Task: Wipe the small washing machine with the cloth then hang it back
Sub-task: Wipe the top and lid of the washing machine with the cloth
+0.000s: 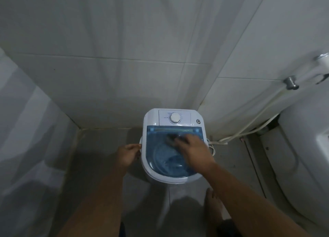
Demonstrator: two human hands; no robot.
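A small white washing machine (194, 117) with a see-through blue lid (160, 155) and a round dial stands on the floor against the tiled wall. My right hand (193, 150) presses a dark grey cloth (171, 138) onto the upper part of the blue lid; the cloth is blurred and half hidden under my fingers. My left hand (127, 155) grips the machine's left side at its handle. Both forearms reach in from the bottom of the view.
A white toilet (302, 147) fills the right side, with a metal valve (290, 83) and white hoses on the wall behind it. A white cord lies beside the machine's right side. My bare foot (213, 204) stands just below the machine. Tiled walls close in behind and left.
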